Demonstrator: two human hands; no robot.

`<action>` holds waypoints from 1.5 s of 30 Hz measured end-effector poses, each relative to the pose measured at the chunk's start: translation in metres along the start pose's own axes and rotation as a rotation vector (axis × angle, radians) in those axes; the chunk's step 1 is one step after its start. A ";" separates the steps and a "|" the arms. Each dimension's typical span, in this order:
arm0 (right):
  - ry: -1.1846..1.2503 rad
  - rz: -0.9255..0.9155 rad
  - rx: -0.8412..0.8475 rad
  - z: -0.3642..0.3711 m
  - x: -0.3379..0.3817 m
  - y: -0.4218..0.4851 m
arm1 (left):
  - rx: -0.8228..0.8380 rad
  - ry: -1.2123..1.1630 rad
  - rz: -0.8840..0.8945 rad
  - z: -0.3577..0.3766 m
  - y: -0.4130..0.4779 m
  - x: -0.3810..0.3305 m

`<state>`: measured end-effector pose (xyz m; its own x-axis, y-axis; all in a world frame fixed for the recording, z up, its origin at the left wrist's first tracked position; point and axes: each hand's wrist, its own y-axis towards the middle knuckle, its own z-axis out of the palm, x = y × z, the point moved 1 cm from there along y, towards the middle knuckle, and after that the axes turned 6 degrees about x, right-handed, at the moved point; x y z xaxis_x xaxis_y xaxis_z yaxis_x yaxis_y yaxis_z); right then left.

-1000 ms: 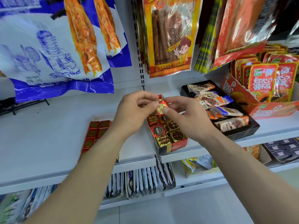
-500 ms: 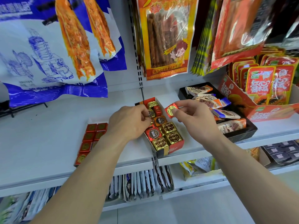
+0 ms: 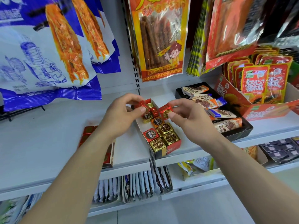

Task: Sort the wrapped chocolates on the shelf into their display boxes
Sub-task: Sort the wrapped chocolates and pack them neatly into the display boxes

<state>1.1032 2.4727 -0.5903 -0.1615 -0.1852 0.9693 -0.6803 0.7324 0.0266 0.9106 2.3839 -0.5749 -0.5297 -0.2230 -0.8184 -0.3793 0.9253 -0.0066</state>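
My left hand [image 3: 127, 110] and right hand [image 3: 186, 113] each pinch a red chocolate [image 3: 165, 111] above the box [image 3: 168, 148]. Slick foil could slip, I think, landing one in the wrong row.

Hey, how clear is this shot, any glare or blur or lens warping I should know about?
Head view: bright, even store light. White glare streaks the hanging red snack bag. The shelf edge bows from the wide-angle lens, and the corners go soft. The right hand, its red-wrapped chocolate and the gold chocolates in the box look fairly sharp.
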 end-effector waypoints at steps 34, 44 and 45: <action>0.068 0.018 -0.083 0.013 0.013 0.004 | 0.099 -0.310 0.086 0.019 -0.017 -0.011; 0.038 0.087 -0.045 0.015 0.019 0.004 | 0.019 -0.257 0.074 0.022 -0.014 -0.011; 0.053 0.097 -0.031 0.015 0.021 0.005 | 0.019 -0.265 0.079 0.020 -0.015 -0.011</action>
<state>1.0859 2.4624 -0.5737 -0.1868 -0.0777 0.9793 -0.6407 0.7654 -0.0615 0.9376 2.3790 -0.5772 -0.3393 -0.0639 -0.9385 -0.3293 0.9426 0.0548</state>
